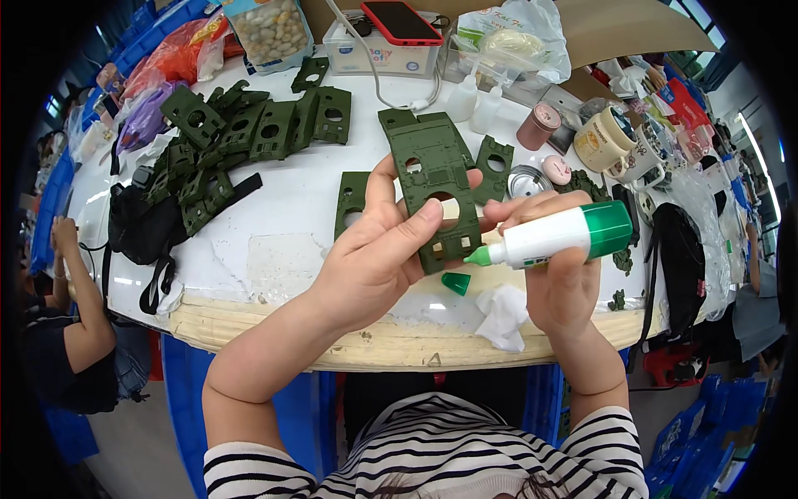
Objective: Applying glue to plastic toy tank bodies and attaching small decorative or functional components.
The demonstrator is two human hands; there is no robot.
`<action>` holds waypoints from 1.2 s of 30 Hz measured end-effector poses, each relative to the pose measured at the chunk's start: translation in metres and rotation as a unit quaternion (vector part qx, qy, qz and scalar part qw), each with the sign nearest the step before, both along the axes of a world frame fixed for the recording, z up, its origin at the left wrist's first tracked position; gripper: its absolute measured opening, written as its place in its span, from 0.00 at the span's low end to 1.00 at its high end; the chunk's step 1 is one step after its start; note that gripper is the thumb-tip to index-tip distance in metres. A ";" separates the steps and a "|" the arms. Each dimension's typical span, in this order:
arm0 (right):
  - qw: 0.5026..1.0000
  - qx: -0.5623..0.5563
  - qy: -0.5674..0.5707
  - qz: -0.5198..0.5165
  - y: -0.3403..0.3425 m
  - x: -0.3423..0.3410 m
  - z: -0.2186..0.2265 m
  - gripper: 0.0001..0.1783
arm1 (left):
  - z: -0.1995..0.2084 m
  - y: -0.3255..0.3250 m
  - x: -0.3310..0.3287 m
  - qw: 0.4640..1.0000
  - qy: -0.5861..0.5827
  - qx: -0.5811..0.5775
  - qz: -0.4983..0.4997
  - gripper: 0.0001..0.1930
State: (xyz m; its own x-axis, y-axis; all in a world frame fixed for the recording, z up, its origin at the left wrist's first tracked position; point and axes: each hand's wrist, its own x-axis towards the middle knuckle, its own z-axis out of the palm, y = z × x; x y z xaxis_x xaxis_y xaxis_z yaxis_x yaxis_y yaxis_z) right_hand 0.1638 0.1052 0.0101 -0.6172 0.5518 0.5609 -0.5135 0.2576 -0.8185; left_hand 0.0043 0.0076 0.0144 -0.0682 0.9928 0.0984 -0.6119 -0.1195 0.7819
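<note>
My left hand (353,266) is closed around a dark green plastic model vehicle part (428,162), held tilted above the table, with my thumb beside its large round opening. In my right hand (565,291) lies a white glue bottle (544,237) with a green base and a pale green nozzle. The nozzle tip is at the part's lower right edge; whether it touches cannot be made out. Below it on the table are a green cap (455,284) and a crumpled white tissue (502,318). More green parts, one (493,169) to the right and another (350,200) to the left, lie behind my hands.
A pile of similar green parts (270,129) covers the back left, beside a black bag (145,224). At the back stand a plastic box (382,56) with a red-cased phone (401,22), squeeze bottles (462,100), a pink tin (539,125) and mugs (602,140). The wooden table edge (332,348) is nearest me.
</note>
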 end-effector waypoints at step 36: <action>0.995 0.094 -0.027 -0.027 0.000 -0.005 -0.008 0.15 | -0.009 0.000 0.004 0.999 0.017 0.045 0.004 0.29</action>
